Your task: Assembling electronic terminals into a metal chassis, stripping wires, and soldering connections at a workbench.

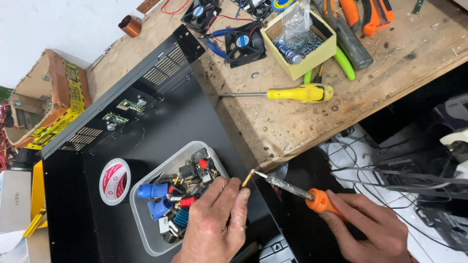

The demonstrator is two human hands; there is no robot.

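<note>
My left hand (214, 224) pinches a small brass-coloured part (247, 179) between thumb and fingertip, just right of a clear plastic tub (146, 229) full of connectors and switches. My right hand (368, 231) grips the orange handle of a soldering iron (297, 191). The iron's tip points left and touches the small part. Both hands hover over a black metal chassis (161, 126) that lies across a wooden workbench (302, 122).
A roll of tape (115, 181) lies on the chassis beside the tub. On the bench are a yellow-handled screwdriver (292, 92), a yellow box of screws (300, 41), black cooling fans (243, 44) and pliers (365, 14). Cables (390, 165) hang below the bench edge at right.
</note>
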